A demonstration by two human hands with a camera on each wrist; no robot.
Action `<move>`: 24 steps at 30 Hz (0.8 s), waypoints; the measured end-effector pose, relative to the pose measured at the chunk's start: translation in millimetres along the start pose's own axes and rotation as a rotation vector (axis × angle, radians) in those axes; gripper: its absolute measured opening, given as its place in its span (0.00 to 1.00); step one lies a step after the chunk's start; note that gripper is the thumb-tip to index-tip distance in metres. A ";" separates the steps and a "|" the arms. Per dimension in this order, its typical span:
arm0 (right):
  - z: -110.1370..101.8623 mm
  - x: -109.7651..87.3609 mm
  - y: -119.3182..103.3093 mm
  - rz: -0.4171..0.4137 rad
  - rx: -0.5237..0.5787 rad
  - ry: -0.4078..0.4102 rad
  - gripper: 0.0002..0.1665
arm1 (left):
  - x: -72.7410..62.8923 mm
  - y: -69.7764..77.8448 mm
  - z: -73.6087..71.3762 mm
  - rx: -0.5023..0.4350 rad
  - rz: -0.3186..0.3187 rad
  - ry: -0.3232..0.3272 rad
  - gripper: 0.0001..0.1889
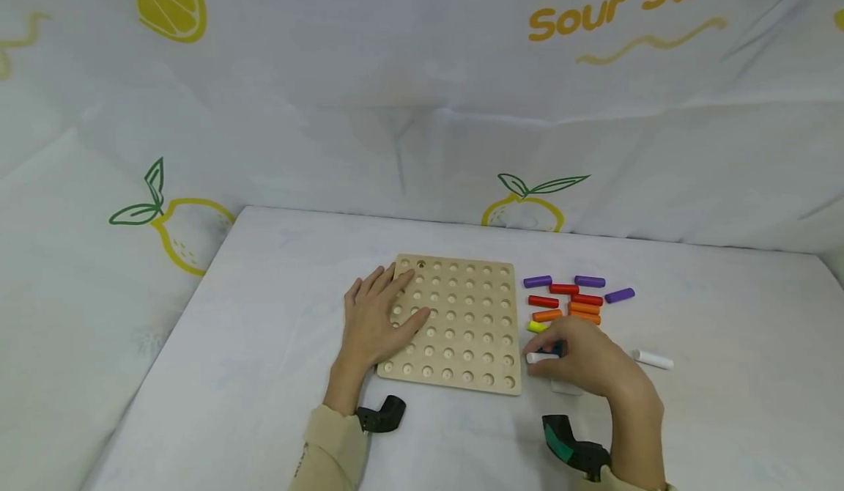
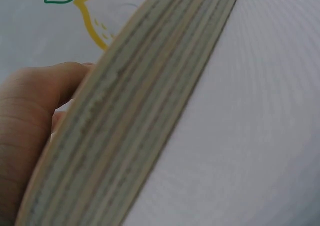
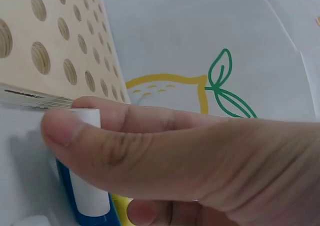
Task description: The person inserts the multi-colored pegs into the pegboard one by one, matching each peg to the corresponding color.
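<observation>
A square wooden pegboard (image 1: 438, 381) with rows of round holes lies on the white cloth. My left hand (image 1: 376, 319) rests on its left side, fingers and thumb spread over the holes. Just right of the board, my right hand (image 1: 587, 355) pinches a white peg (image 1: 541, 357) between thumb and fingers. Beside that peg in the right wrist view is something blue (image 3: 64, 178), partly hidden by the hand. A yellow peg (image 1: 536, 326) shows above the fingertips. Another white piece (image 1: 565, 388) lies partly under the right hand.
Beyond the right hand lie loose purple pegs (image 1: 590, 281), red pegs (image 1: 543, 301) and orange pegs (image 1: 547, 316). One white peg (image 1: 653, 360) lies alone to the right. Behind the table hangs a white cloth (image 1: 330, 139) with lemon prints.
</observation>
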State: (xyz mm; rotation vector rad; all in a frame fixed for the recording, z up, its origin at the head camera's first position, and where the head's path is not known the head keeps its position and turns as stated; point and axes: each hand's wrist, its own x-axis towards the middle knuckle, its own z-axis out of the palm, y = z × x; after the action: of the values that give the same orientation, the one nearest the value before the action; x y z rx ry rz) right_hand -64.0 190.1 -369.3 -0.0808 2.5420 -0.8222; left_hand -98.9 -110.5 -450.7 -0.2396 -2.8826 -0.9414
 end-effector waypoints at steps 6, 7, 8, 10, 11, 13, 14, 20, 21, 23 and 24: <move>-1.8 -1.9 2.0 -0.028 0.038 0.062 0.15 | 0.1 0.3 0.1 0.001 -0.004 -0.004 0.37; -2.1 -1.8 2.2 -0.033 0.042 0.070 0.15 | 0.2 0.1 0.3 0.001 -0.005 -0.005 0.37; -2.4 -1.5 2.4 -0.040 0.042 0.077 0.15 | 0.3 0.0 0.4 0.001 -0.007 -0.006 0.37; -3.1 -1.0 2.9 -0.061 0.033 0.097 0.15 | 0.4 -0.4 0.7 0.004 -0.009 -0.010 0.37; -3.3 -0.8 3.0 -0.078 0.024 0.112 0.14 | 0.4 -0.5 0.7 0.005 -0.009 -0.010 0.37; -3.8 -0.1 3.3 -0.111 0.007 0.147 0.14 | 0.6 -0.7 0.7 0.006 -0.010 -0.011 0.37; -3.9 0.5 3.3 -0.123 -0.001 0.167 0.14 | 0.5 -0.8 0.6 0.007 -0.012 -0.011 0.37; -2.7 4.4 -1.4 -0.181 0.026 0.294 0.15 | 0.7 -0.5 -0.2 0.000 -0.016 -0.008 0.37; -2.2 5.4 -2.2 -0.201 0.035 0.317 0.15 | 0.8 -0.3 -0.2 -0.002 -0.016 -0.008 0.37; -1.6 7.5 -3.6 -0.244 0.071 0.363 0.14 | 1.2 -0.2 0.1 -0.003 -0.014 -0.010 0.37; -0.9 9.2 -4.3 -0.258 0.084 0.383 0.14 | 1.2 0.0 0.2 -0.005 -0.013 -0.011 0.37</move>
State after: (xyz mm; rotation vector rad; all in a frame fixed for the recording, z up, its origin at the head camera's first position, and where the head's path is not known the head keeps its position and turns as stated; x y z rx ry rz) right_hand -73.0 185.4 -370.0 -0.2507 2.8894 -1.1369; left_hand -100.1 -110.2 -450.7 -0.2273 -2.8956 -0.9522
